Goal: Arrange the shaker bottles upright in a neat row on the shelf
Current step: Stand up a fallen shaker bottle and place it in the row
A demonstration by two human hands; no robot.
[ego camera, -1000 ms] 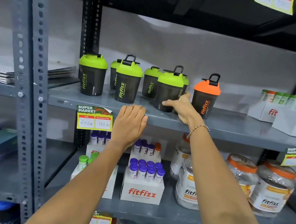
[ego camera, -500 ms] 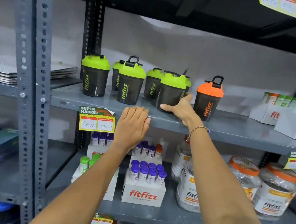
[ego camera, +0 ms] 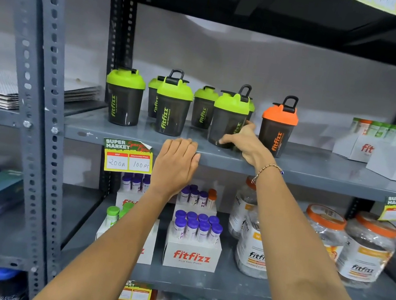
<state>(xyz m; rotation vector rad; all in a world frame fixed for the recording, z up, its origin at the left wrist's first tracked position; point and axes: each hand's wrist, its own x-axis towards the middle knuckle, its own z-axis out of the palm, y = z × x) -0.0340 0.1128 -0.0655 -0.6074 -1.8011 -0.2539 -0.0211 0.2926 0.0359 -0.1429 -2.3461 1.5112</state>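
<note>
Now the right hand [ego camera: 243, 141] cups a green-lidded shaker [ego camera: 228, 121] beside the orange-lidded shaker [ego camera: 276, 128] — left hand [ego camera: 176, 164] flat, empty — an overpush could topple it.

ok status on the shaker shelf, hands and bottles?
Left hand flat on shelf edge, empty. Right hand cupping green-lid shaker, bottle upright. Orange-lid shaker close beside it, on the right.

Smoky shakers [ego camera: 171, 114]: 6 green lids, 1 orange lid [ego camera: 280, 115]; grey shelf [ego camera: 318, 169]
</note>
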